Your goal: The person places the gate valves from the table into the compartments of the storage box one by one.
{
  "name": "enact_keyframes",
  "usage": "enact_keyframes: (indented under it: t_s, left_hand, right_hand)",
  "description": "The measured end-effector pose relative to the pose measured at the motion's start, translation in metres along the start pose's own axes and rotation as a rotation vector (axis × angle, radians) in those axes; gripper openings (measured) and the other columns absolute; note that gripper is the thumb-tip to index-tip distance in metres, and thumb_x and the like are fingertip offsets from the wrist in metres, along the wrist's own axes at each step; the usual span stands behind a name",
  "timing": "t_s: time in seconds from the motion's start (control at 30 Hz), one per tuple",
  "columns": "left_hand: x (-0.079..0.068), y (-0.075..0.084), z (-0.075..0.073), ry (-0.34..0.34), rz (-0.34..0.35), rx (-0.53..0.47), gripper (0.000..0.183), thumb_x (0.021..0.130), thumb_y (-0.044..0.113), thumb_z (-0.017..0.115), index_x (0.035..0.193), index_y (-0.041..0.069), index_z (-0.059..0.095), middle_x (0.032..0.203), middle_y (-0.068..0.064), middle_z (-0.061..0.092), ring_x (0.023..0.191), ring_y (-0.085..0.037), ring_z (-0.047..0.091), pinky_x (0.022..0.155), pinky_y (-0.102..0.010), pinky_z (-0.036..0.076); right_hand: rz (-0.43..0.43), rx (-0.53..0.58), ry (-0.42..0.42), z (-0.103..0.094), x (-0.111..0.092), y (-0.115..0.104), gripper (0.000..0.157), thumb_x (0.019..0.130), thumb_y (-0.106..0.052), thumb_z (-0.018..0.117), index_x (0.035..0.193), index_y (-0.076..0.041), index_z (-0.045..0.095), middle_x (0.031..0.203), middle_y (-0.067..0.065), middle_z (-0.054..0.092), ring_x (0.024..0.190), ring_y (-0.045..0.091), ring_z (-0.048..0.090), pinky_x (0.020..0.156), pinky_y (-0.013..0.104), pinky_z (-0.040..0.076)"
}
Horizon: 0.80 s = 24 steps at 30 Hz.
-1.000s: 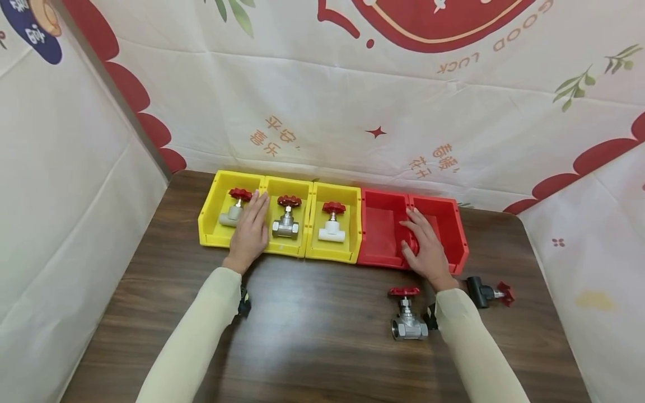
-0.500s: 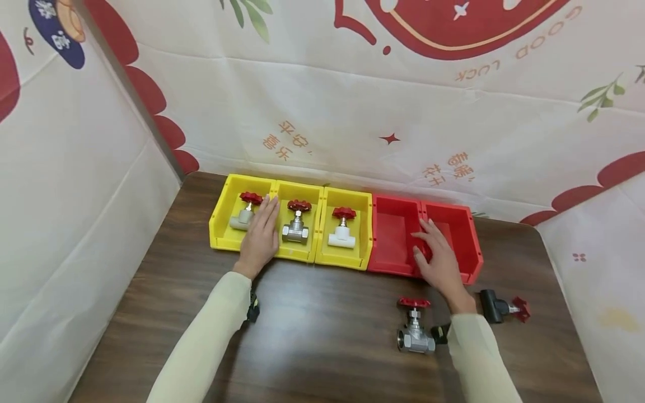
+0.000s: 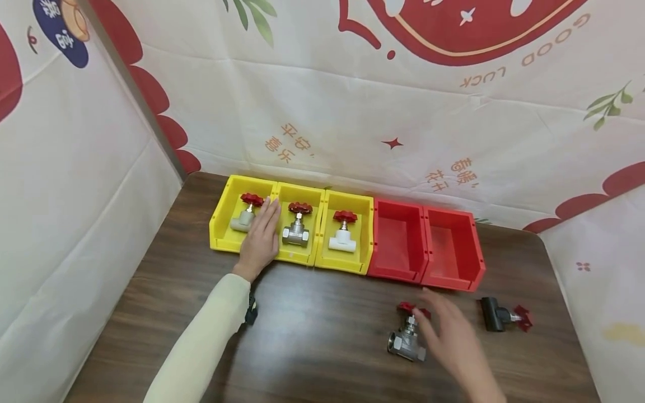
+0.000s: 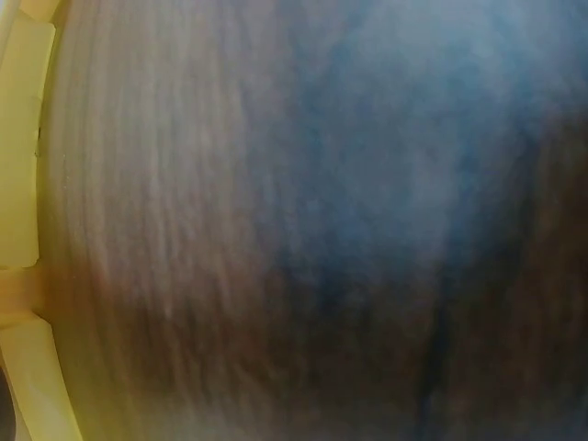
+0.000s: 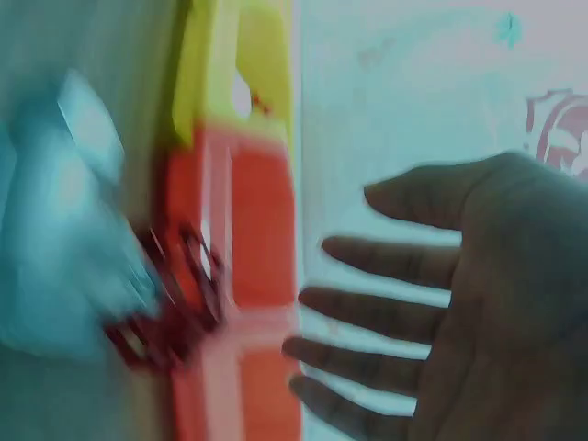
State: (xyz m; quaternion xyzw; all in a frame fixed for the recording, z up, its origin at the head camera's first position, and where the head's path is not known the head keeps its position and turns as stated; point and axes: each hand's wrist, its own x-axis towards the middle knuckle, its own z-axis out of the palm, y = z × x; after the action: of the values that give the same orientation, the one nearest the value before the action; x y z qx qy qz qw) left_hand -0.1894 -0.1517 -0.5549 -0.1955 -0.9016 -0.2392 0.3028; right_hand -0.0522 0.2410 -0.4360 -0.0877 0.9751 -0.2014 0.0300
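Note:
My left hand (image 3: 258, 238) lies with straight fingers over the shared wall of the two leftmost yellow bins. Beside it are a grey valve (image 3: 243, 220) in the left yellow bin (image 3: 218, 226) and a metal valve (image 3: 296, 232) in the middle one. My right hand (image 3: 456, 341), blurred, is at the red handwheel of a larger metal valve (image 3: 405, 342) on the table. In the right wrist view the fingers (image 5: 381, 308) are spread and straight, apart from that valve's handwheel (image 5: 175, 312). Whether the thumb touches the handwheel cannot be told in the head view.
A white valve (image 3: 342, 240) sits in the right yellow bin (image 3: 345, 265). Two red bins, one left (image 3: 398, 224) and one right (image 3: 453, 246), adjoin it with nothing in them. A black valve (image 3: 499, 315) lies right on the wooden table (image 3: 302, 347). Printed cloth (image 3: 322, 101) hangs behind.
My right hand has come back from the red bins to the larger metal valve, which now stands slightly turned. The left hand stays on the yellow bins. The head view has shifted a little.

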Motion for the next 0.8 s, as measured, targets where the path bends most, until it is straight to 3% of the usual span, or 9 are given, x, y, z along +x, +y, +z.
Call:
enact_keyframes:
  t_s: [0.13, 0.23, 0.33, 0.43, 0.57, 0.8]
  left_hand:
    - [0.000, -0.002, -0.002, 0.006, 0.006, -0.010, 0.056, 0.081, -0.004, 0.050, 0.137, -0.009, 0.044, 0.148, -0.017, 0.037, 0.138, -0.035, 0.029, 0.106, -0.051, 0.031]
    - [-0.001, -0.003, -0.002, 0.003, 0.005, -0.010, 0.057, 0.081, -0.003, 0.050, 0.138, -0.009, 0.043, 0.149, -0.017, 0.036, 0.138, -0.035, 0.028, 0.106, -0.051, 0.031]
    - [-0.001, -0.002, -0.001, -0.006, 0.006, -0.009, 0.057, 0.081, -0.003, 0.051, 0.138, -0.008, 0.043, 0.149, -0.017, 0.036, 0.139, -0.035, 0.028, 0.108, -0.049, 0.030]
    - [-0.001, -0.002, -0.001, -0.008, 0.002, -0.013, 0.057, 0.081, -0.004, 0.051, 0.137, -0.008, 0.044, 0.149, -0.017, 0.036, 0.138, -0.035, 0.028, 0.108, -0.048, 0.030]
    - [-0.001, -0.002, -0.002, 0.011, -0.010, -0.018, 0.057, 0.079, -0.005, 0.052, 0.136, -0.008, 0.046, 0.148, -0.016, 0.038, 0.138, -0.035, 0.029, 0.107, -0.049, 0.031]
    - [-0.001, -0.003, -0.001, 0.016, 0.008, -0.015, 0.053, 0.081, -0.005, 0.054, 0.133, -0.007, 0.050, 0.149, -0.015, 0.037, 0.139, -0.034, 0.029, 0.109, -0.046, 0.029]
  right_hand:
    - [0.120, -0.041, -0.050, 0.029, -0.021, -0.015, 0.046, 0.090, -0.026, 0.065, 0.128, -0.001, 0.056, 0.142, 0.024, 0.040, 0.125, 0.046, 0.038, 0.090, 0.066, 0.037]
    - [0.215, -0.065, -0.098, 0.053, -0.032, -0.018, 0.053, 0.090, -0.030, 0.064, 0.134, -0.004, 0.050, 0.153, 0.023, 0.020, 0.129, 0.050, 0.028, 0.086, 0.071, 0.036]
    - [0.255, -0.056, -0.085, 0.073, -0.040, -0.019, 0.055, 0.090, -0.030, 0.064, 0.137, -0.007, 0.046, 0.157, 0.020, 0.002, 0.126, 0.054, 0.029, 0.080, 0.072, 0.038]
    - [0.229, -0.028, 0.006, 0.086, -0.042, -0.017, 0.054, 0.089, -0.026, 0.066, 0.136, -0.009, 0.047, 0.159, 0.017, -0.002, 0.119, 0.053, 0.037, 0.077, 0.069, 0.041]
    - [0.182, -0.011, 0.131, 0.096, -0.041, -0.014, 0.055, 0.087, -0.019, 0.069, 0.136, -0.009, 0.046, 0.158, 0.013, 0.006, 0.118, 0.050, 0.039, 0.074, 0.068, 0.041]
    - [0.073, -0.043, 0.216, 0.105, -0.044, -0.012, 0.037, 0.089, -0.013, 0.066, 0.124, -0.004, 0.060, 0.159, 0.006, 0.012, 0.112, 0.048, 0.045, 0.072, 0.065, 0.043]
